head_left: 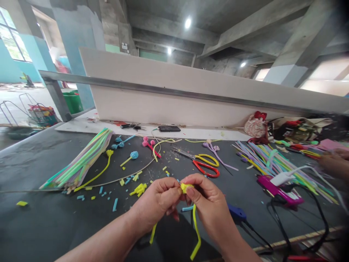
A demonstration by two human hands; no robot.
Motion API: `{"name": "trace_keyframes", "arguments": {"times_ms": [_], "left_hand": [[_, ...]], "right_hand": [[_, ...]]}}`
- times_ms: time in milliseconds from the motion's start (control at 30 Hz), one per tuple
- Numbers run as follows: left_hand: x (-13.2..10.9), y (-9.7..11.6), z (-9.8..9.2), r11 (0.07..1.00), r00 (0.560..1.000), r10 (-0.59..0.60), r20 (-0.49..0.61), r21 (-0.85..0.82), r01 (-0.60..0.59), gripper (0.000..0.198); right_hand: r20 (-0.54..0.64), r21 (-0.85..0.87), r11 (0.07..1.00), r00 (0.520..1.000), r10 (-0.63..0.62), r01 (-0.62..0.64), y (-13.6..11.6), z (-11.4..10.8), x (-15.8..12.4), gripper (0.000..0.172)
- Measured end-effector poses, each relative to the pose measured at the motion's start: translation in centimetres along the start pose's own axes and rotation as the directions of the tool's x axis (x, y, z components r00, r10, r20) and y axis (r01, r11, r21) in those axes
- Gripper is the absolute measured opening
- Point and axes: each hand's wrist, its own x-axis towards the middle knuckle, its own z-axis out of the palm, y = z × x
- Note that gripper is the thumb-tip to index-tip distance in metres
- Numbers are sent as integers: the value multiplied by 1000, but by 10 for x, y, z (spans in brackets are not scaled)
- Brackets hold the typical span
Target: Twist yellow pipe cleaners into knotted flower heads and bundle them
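I stand near this dark bench (40, 225) and look at two hands working close to the middle of its near edge. The left hand (159, 198) closes thumb and forefinger at one side of a small yellow lump (186, 187); the right hand (208, 200) pinches its other side, with the thumb laid over it. So the lump is held between both hands, above the bench top.

For this shaping, I think, the pressure should be light and only from the fingertips, because fuzzy material may be flattened easily. One hand should hold firmly while the other bends, and the yellow tail (195, 233) should hang free, as it does below the right hand. A second yellow end (153, 234) hangs under the left hand; I cannot tell if it is the same strip.

The strips seem soft and plush, perhaps with wire inside. Toward the left edge lies a straight pastel bundle (81, 160); toward the right edge, a looser bundle (275, 163) spreads like a fan. Between them, a blue ball on a yellow stem (133, 155) looks round and curly. The scissors (203, 159), of hard metal with smooth red and yellow handles, lie open beyond the hands. Short yellow scraps (139, 189) lie just beside the left hand.
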Motion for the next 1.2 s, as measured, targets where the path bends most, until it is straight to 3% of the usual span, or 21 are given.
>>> {"name": "trace_keyframes", "arguments": {"times_ms": [133,300,433,533,767,933,1067,1200], "left_hand": [[-1,5,-3,973,996,47,72,221,-62,27],[-4,9,-4,824,985,168,42,542,-164,23],[-4,9,-3,720,971,238,15,668,-187,23],[-3,7,-2,693,962,272,15,691,-206,23],[-5,5,-2,763,973,231,20,617,-194,25],[-6,9,-3,970,997,24,80,238,-42,31],[-5,8,-4,998,994,-46,102,51,41,28],[-4,7,-4,998,995,-41,91,43,38,25]], "right_hand": [[-33,109,993,998,47,-43,3,-2,2,9],[-57,116,992,997,55,-48,1,-1,0,11],[-73,146,987,994,80,-69,0,5,-1,13],[-92,177,982,992,84,-67,3,8,-2,15],[-89,241,965,988,123,-99,7,10,-4,12],[-81,307,947,989,126,-96,1,7,-2,15],[-58,287,953,992,116,-95,0,6,-4,14],[-43,274,955,991,127,-111,0,5,-3,14]]}}
